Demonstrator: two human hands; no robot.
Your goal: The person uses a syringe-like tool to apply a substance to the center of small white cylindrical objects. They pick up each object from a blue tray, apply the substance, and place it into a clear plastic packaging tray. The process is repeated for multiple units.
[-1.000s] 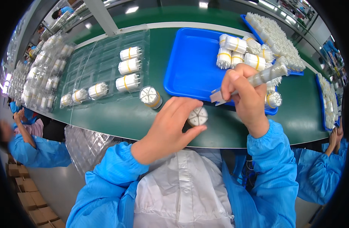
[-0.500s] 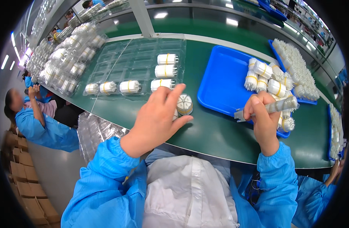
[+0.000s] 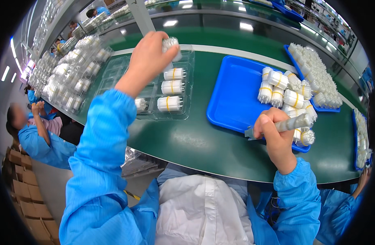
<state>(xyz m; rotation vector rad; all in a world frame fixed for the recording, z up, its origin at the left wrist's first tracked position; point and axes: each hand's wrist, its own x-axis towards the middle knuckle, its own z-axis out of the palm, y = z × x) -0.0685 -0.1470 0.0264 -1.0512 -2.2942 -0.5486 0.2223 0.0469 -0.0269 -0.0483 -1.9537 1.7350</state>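
Observation:
My left hand [image 3: 148, 59] is stretched out over the clear plastic blister tray [image 3: 186, 107] and grips a small white cylindrical part [image 3: 171, 43] above its far slots. Three white parts with yellow bands [image 3: 169, 103] lie in a column in the tray's right side. My right hand [image 3: 275, 136] rests at the near edge of the blue tray [image 3: 232, 96], closed around a grey translucent pen-like tool [image 3: 291, 122]. A cluster of white banded parts [image 3: 287, 92] stands on the blue tray just beyond that hand.
A green conveyor table [image 3: 204, 139] carries everything. A second blue tray heaped with white parts [image 3: 318, 75] sits at far right. Stacks of filled clear trays [image 3: 69, 77] stand at the left. A person in blue [image 3: 36, 134] sits lower left; cardboard boxes [image 3: 26, 196] stand on the floor.
My left hand has lifted the white part from the table's near edge and carried it away over the clear tray. My right hand stays by the blue tray with the tool.

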